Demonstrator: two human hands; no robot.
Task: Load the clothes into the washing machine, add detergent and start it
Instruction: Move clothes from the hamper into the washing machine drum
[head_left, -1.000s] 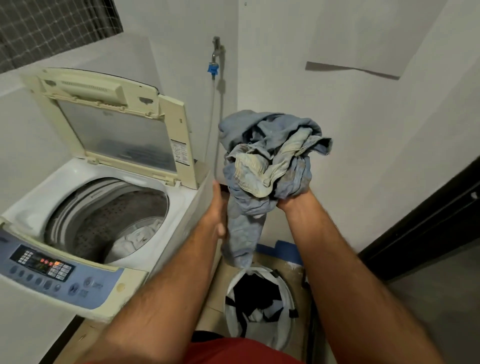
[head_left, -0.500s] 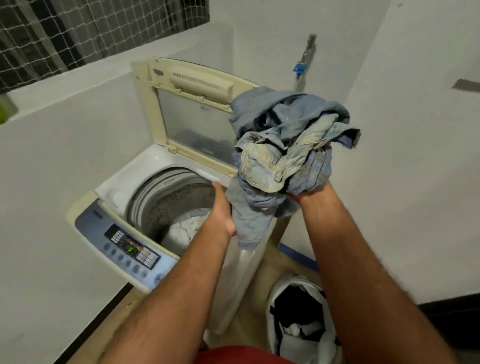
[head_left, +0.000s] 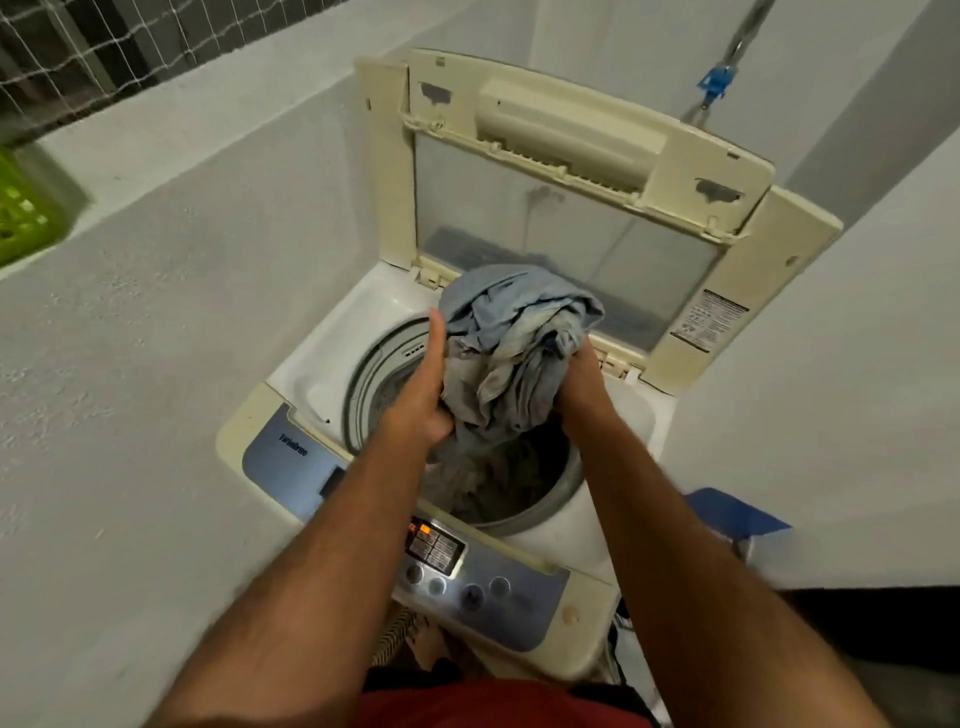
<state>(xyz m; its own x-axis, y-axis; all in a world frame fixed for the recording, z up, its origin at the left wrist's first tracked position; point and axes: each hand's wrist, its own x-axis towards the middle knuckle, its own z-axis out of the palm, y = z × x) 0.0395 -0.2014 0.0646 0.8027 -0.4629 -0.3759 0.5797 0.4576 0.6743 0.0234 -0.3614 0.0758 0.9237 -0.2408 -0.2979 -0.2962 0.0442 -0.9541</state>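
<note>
A bundle of pale blue denim clothes (head_left: 511, 348) hangs over the mouth of the drum (head_left: 374, 374) of a white top-loading washing machine (head_left: 322, 358). My left hand (head_left: 426, 395) grips the bundle's left side, thumb pointing up. My right hand (head_left: 584, 387) holds its right side, fingers buried in the cloth. The bundle's lower end reaches down into the drum. The cream lid (head_left: 571, 156) stands raised behind it. A blue control panel (head_left: 483, 577) with a lit display faces me at the front.
Grey walls close in on the left and right of the machine. A green basket (head_left: 26, 213) sits on the ledge at far left. A tap with a blue fitting (head_left: 714, 85) is on the wall behind. Something blue (head_left: 737, 514) lies on the floor at right.
Both hands have carried the denim bundle left and down, from beside the machine to over the drum opening. The view has swung to face the machine; the laundry bag has left the view.
</note>
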